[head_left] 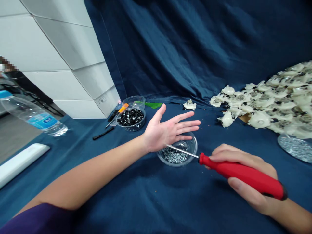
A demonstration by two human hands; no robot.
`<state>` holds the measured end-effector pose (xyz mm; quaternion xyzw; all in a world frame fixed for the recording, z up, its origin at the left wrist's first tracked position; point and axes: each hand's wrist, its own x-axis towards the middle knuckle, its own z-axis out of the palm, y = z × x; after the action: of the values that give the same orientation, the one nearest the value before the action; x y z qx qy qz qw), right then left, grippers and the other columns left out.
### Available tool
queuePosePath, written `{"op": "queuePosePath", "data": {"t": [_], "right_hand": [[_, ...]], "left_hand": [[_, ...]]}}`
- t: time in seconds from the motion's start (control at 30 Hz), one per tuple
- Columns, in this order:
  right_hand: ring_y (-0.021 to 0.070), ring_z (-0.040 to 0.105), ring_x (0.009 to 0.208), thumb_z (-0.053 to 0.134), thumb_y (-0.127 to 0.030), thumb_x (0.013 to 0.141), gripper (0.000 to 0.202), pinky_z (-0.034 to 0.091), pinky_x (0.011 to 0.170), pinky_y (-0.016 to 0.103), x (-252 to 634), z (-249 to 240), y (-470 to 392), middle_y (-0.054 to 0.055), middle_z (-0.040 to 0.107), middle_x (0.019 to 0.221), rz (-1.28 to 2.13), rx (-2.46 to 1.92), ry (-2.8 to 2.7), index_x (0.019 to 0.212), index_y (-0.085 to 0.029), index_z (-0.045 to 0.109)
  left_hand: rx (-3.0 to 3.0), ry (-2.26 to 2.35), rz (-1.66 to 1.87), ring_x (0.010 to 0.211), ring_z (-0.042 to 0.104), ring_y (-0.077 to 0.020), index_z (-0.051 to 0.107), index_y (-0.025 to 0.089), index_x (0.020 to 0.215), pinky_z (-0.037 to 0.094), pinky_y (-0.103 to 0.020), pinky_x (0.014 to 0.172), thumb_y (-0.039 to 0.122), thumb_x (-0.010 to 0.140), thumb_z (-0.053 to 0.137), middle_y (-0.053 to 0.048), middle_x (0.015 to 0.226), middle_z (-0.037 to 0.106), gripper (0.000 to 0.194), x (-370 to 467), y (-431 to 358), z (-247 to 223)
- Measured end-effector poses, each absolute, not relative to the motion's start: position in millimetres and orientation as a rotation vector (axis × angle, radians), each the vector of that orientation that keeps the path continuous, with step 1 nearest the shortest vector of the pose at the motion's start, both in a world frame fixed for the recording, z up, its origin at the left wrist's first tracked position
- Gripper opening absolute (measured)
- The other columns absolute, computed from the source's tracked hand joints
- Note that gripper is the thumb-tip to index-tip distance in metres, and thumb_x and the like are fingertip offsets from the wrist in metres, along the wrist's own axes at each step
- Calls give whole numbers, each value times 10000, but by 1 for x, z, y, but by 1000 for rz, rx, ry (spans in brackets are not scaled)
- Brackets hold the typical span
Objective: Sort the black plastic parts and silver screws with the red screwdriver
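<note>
My left hand [165, 130] is stretched out palm up, fingers spread, with nothing in it that I can make out. In my right hand [251, 169] is a screwdriver [239, 175] with a red handle and a thin metal shaft. The shaft points left, and its tip appears to meet the heel of my left palm. Below and behind my left hand stands a clear round bowl [195, 148] of small silver screws [176, 155]; the hand hides part of it.
A clear bowl [131, 129] of black parts stands left of centre, near an orange-handled tool [123, 108]. Cream plastic housings [260, 120] are heaped at right, beside another container of silver pieces [296, 149]. A water bottle [36, 115] and white boxes [58, 84] are at left.
</note>
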<state>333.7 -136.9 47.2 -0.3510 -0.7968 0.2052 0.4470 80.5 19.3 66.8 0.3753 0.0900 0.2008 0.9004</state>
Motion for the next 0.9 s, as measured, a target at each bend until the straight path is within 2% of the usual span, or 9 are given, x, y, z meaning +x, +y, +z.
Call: {"op": "queuePosePath", "data": {"t": [0.2, 0.33, 0.43, 0.63, 0.9], "right_hand": [[322, 769, 966, 674, -321, 974, 326, 619, 762, 416, 335, 34, -141, 115, 796, 1057, 292, -973, -1724, 1277, -243, 764], [307, 760, 992, 677, -258, 953, 377, 607, 792, 404, 332, 37, -142, 105, 778, 1094, 295, -939, -1774, 1326, -236, 728], [293, 756, 996, 698, -200, 897, 407, 601, 796, 382, 329, 48, -141, 96, 775, 1092, 256, -932, -1878, 1303, -231, 710], [288, 762, 953, 698, -179, 872, 404, 610, 725, 366, 324, 59, -139, 101, 780, 1068, 205, -934, -1916, 1271, -237, 714], [296, 749, 987, 719, -192, 881, 428, 603, 751, 382, 326, 55, -141, 101, 770, 1091, 230, -933, -1924, 1306, -245, 711]], "left_hand": [[645, 87, 414, 1601, 403, -360, 364, 206, 1708, 254, -532, 1301, 785, 1037, 171, -175, 1688, 477, 908, 78, 16, 75], [633, 83, 404, 1621, 367, -357, 345, 211, 1715, 243, -526, 1306, 822, 1009, 175, -168, 1695, 467, 950, 78, 14, 76], [634, 101, 433, 1635, 336, -353, 340, 206, 1717, 252, -537, 1302, 790, 1018, 194, -160, 1710, 446, 923, 80, 14, 76], [605, 146, 457, 1628, 356, -328, 370, 215, 1702, 284, -549, 1295, 696, 1042, 217, -141, 1715, 447, 831, 81, 16, 76], [607, 152, 461, 1628, 354, -335, 389, 204, 1693, 285, -546, 1296, 728, 1031, 204, -145, 1729, 422, 864, 81, 17, 75]]}}
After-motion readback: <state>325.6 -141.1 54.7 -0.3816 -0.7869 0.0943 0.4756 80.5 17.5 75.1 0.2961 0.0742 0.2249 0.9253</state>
